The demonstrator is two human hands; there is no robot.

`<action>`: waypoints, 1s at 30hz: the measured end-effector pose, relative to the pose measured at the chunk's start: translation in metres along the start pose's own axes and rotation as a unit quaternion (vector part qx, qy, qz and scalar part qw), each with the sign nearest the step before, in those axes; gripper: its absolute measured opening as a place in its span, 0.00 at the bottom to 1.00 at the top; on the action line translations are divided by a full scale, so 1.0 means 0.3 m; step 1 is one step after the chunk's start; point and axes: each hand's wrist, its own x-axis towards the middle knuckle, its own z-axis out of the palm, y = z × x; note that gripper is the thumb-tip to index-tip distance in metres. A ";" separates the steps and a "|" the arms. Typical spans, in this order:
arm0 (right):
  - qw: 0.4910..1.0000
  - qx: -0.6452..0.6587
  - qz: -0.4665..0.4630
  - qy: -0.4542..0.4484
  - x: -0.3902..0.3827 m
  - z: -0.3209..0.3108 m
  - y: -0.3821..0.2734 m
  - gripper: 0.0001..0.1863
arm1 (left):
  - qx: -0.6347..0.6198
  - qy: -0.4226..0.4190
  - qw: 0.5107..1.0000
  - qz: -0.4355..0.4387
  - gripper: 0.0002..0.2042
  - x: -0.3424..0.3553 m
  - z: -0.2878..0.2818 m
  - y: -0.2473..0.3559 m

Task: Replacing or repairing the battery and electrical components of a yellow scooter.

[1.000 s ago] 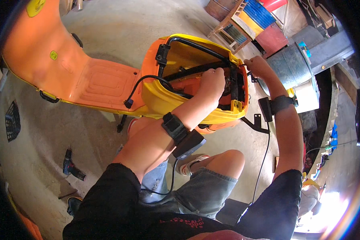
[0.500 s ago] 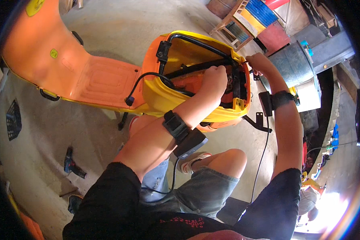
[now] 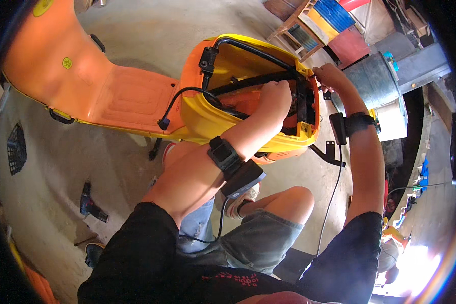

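A yellow and orange scooter body [image 3: 197,114] has an open rear section with a black tube frame [image 3: 253,55] inside. My left hand [image 3: 273,99] is closed inside that opening, near the frame's right part; its fingertips and whatever they hold are hidden. My right hand [image 3: 329,76] is closed at the right outer rim of the opening, its fingers on a small dark thing that I cannot make out. A black cable [image 3: 185,91] arches from the floorboard into the opening.
A drill [image 3: 88,202] and a black mesh basket [image 3: 16,147] lie on the concrete floor [image 3: 137,23] to the left. A black bracket [image 3: 329,152] juts below the scooter. A grey barrel [image 3: 365,76] and wooden stand [image 3: 299,30] are at upper right; a person [image 3: 390,253] shows at lower right.
The rear of the scooter body has shifted slightly up in the picture. Both my hands moved up with it, still closed; the right one shifted a little more.
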 end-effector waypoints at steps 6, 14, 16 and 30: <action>0.958 -0.235 -0.145 0.073 -0.025 0.009 -0.025 0.09 | 0.044 0.033 0.998 0.010 0.08 -0.042 0.026 0.038; 0.977 -0.127 -0.124 0.121 -0.138 -0.018 -0.117 0.11 | 0.033 0.023 0.999 0.007 0.08 -0.064 0.030 0.053; 0.976 -0.113 -0.130 0.134 -0.142 -0.021 -0.115 0.11 | 0.043 0.038 0.998 0.005 0.08 -0.079 0.044 0.068; 0.951 0.242 0.193 0.005 -0.076 0.012 -0.091 0.22 | -0.035 0.003 0.998 -0.047 0.07 -0.120 0.046 0.097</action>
